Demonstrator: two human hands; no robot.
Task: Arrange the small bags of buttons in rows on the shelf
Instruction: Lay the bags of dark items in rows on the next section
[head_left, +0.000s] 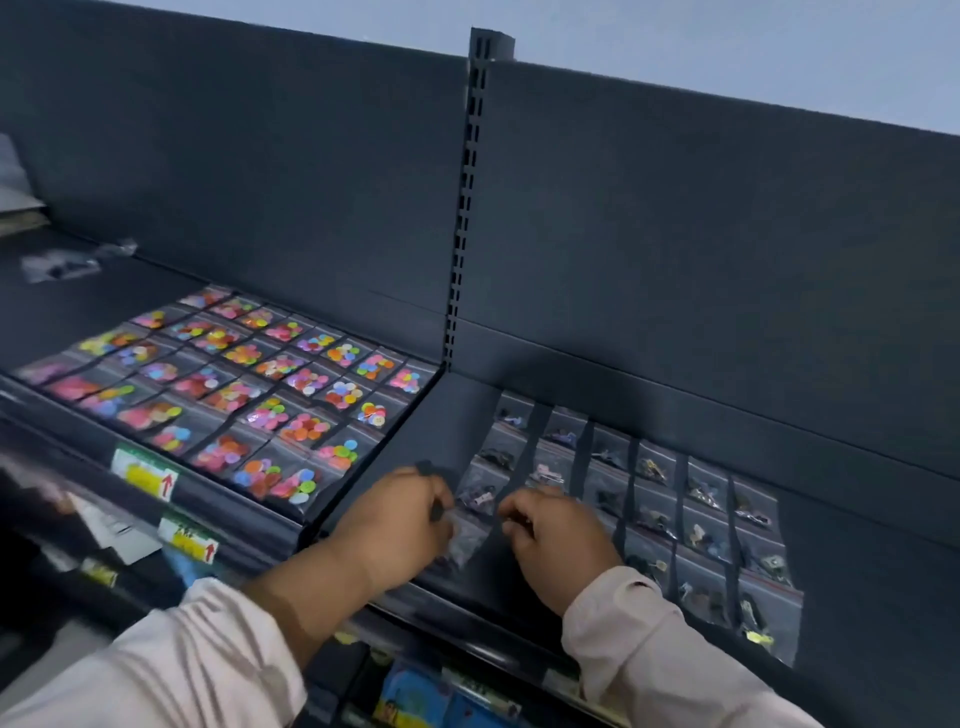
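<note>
Nearest the camera, two pale sleeves (171, 665) were seen reaching forward over the front edge of a dark shelf (857, 597). Below that edge, blue packets (415, 696) were partly seen on a lower level.

Yellow price labels (143, 475) with red arrows were fixed along the front rail to the left.

The left hand (400, 525) was held low over the shelf, fingers curled, and the left edge of a small clear bag (465, 540) was pinched in them. The bag lay flat on the shelf near the front, between the two hands. Its contents were too blurred to be made out.

The right hand (556, 540) was placed just beside the bag, fingers curled inward. Whether anything was gripped in it could not be told.

Beyond and to the right of the hands, bags of dark buttons (701, 535) were laid out in neat rows and columns, flat on the same shelf.

Further left, on the adjoining bay, bags of bright buttons (270, 384) were set in close rows, touching or overlapping at the edges. Pink, orange, green and blue were noted.

The two bays were divided by a slotted upright (465, 208). A dark back panel (701, 234) stood behind both.

At the far left, a few loose clear bags (60, 265) were lying apart from the rows.
</note>
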